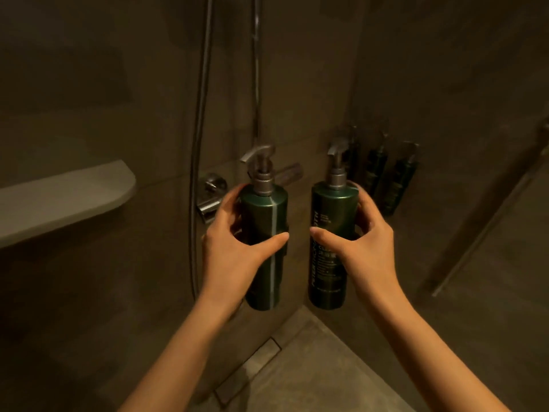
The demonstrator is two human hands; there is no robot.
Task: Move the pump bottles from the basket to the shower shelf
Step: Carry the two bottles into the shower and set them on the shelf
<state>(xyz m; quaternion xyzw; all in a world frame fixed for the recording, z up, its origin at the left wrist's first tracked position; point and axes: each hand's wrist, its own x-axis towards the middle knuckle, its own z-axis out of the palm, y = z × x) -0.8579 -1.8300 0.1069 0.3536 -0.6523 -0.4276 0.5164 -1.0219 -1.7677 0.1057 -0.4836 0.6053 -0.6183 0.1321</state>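
the left hand point(234, 239) grips a dark green cylindrical pump bottle with a grey pump head point(264, 248), thumb across its front, held upright in mid-air. the right hand point(365, 242) clasps a second dark green pump bottle with pale lettering point(329, 251) just beside it, the two bottles apart. the pale rounded shower shelf point(68, 194) juts from the wall well to the left. a chrome shower hose point(199, 120) hangs behind.

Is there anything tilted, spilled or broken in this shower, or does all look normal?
Nothing stands out. The left hand and the right hand each hold a dark green pump bottle upright, the left bottle and the right bottle, with no spill visible. The shower shelf is bare. Three more bottles show on the right wall, too dim to judge.
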